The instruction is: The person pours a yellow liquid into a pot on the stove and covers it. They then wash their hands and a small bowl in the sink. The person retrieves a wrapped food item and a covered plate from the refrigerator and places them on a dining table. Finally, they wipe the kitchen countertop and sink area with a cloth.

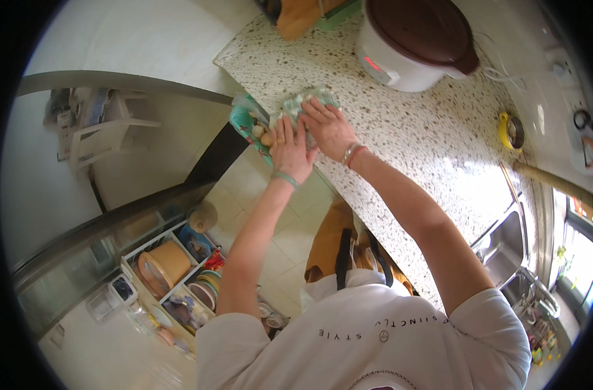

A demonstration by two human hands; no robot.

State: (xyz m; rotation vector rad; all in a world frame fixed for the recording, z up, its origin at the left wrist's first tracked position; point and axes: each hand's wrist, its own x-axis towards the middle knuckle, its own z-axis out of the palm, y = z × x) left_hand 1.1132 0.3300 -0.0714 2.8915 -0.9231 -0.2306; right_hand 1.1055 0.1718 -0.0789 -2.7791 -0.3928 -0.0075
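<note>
On the speckled countertop (399, 126), near its left edge, lies a crumpled pale green-and-white cloth or bag (313, 97); which of the two cannot be told. My right hand (328, 127) rests on it with the fingers spread slightly. Beside it, my left hand (291, 148) presses flat at the bundle's near side, its thumb close to the right hand. A teal patterned container or bag (241, 122) hangs at the counter's edge, just left of my left hand, with small round brownish and whitish items (265, 138) in it. The undersides of both hands are hidden.
A white electric cooker (399, 73) with a dark lid stands at the back. Beyond the bundle is a brown object (301, 19). A yellow tape-like ring (511, 131) lies by the wall, and a metal sink (506, 243) is at right. Below left stands a shelf unit (167, 297) holding containers.
</note>
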